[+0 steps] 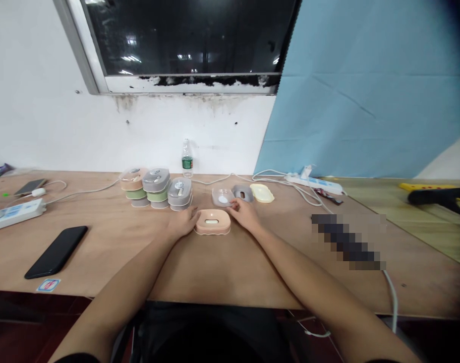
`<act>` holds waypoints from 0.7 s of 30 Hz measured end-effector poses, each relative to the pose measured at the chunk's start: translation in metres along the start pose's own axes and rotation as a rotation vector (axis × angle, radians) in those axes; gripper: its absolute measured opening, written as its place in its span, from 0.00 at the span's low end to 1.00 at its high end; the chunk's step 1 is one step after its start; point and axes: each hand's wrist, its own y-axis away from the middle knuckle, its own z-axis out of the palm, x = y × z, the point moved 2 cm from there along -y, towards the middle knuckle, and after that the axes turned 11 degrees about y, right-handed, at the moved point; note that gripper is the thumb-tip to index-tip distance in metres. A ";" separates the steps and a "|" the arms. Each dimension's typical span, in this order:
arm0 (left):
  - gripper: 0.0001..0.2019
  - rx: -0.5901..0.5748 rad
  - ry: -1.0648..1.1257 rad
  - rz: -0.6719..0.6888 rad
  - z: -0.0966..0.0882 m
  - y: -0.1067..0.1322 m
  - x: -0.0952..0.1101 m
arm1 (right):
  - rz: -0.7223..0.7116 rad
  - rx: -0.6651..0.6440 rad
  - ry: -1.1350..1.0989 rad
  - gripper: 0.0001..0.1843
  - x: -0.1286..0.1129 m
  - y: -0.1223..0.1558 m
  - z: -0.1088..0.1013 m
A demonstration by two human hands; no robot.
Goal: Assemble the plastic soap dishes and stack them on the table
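Note:
In front of me on the table stands a peach soap box [212,228] without a cover, a slot in its recessed top. My left hand [183,222] steadies its left end, fingers curled against the rim. The thumb and fingers of my right hand [243,212] pinch the right edge of a clear lid [221,197] with a pale round patch, just behind the box. Beyond my right fingers sit a grey soap tray [243,192] and a pale yellow tray [262,192].
Left of my hands are stacks of lidded soap boxes, in peach [132,179], grey [156,182] and grey again [180,192]. A plastic bottle [187,161] stands by the wall. A black phone [56,252], power strips [317,183] and white cables lie around.

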 end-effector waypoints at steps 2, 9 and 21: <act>0.27 0.015 0.015 0.002 -0.001 0.000 0.001 | 0.034 0.047 0.012 0.12 0.001 -0.001 -0.002; 0.27 0.195 0.077 0.060 -0.012 0.004 0.013 | -0.048 0.212 -0.055 0.18 -0.006 0.007 -0.013; 0.29 0.323 0.181 0.209 -0.027 0.015 0.034 | -0.177 0.005 -0.241 0.25 -0.020 0.019 -0.006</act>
